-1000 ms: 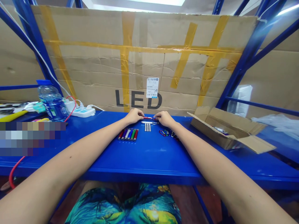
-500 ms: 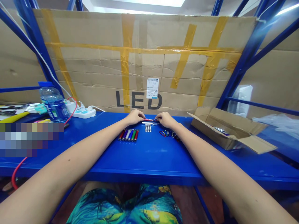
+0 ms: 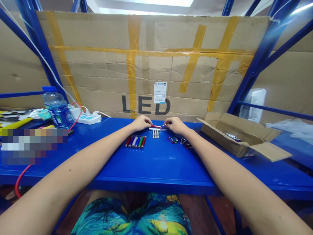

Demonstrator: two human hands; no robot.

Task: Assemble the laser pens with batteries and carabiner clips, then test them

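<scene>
Blue bench (image 3: 156, 163): red tube (image 3: 155, 126) pinched between left hand (image 3: 141, 122), right hand (image 3: 175, 125).

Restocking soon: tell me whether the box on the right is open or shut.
Open: the box has its flaps spread outward and its inside shows.

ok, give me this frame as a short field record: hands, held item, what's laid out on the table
left hand: pinches the left end of the red tube
right hand: pinches the right end of the same tube
table: blue
near left hand: row of coloured tubes, side by side
between hands: silver discs in a tight block
near right hand: carabiners, loose
far right: open cardboard box
far left: water bottle, power strip
</scene>
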